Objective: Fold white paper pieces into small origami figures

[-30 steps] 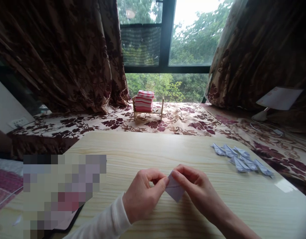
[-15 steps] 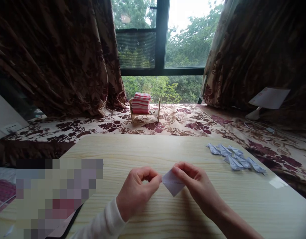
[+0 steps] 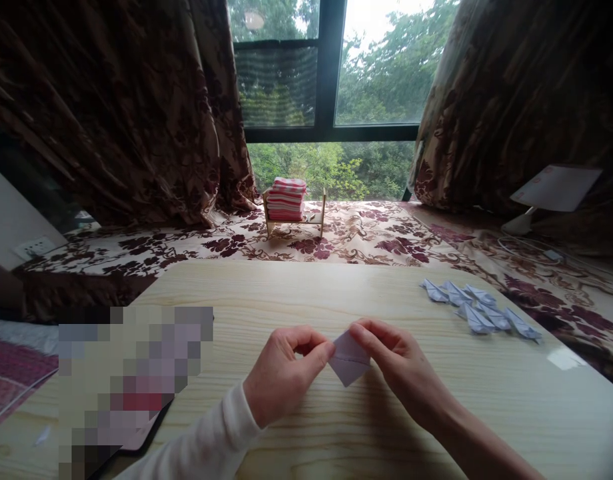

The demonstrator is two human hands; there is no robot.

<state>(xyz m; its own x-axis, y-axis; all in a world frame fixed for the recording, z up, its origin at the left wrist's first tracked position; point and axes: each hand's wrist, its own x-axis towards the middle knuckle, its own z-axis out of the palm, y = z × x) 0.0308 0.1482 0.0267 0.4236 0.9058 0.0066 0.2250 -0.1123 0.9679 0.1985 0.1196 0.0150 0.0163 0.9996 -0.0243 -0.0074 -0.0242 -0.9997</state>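
A small square of white paper (image 3: 348,365) with a crease across its middle is held up above the wooden table (image 3: 226,293), turned so one corner points down. My left hand (image 3: 286,370) pinches its left corner between thumb and fingertips. On the opposite side, my right hand (image 3: 399,360) grips the upper right edge, thumb in front and the fingers behind mostly hidden. At the table's far right lie several folded white paper pieces (image 3: 479,319), pointed at their ends and grouped close together.
A blurred-out flat item (image 3: 136,447) with a dark edge lies on the left of the table. Beyond the table, a small wooden rack (image 3: 320,217) holds folded red-and-white striped cloths (image 3: 286,200) on the flowered sill cover. A white lamp (image 3: 556,190) stands at the right.
My left fingers have come further onto the paper's left corner, and the paper has tilted slightly. The whole view has shifted a little as my head moved.
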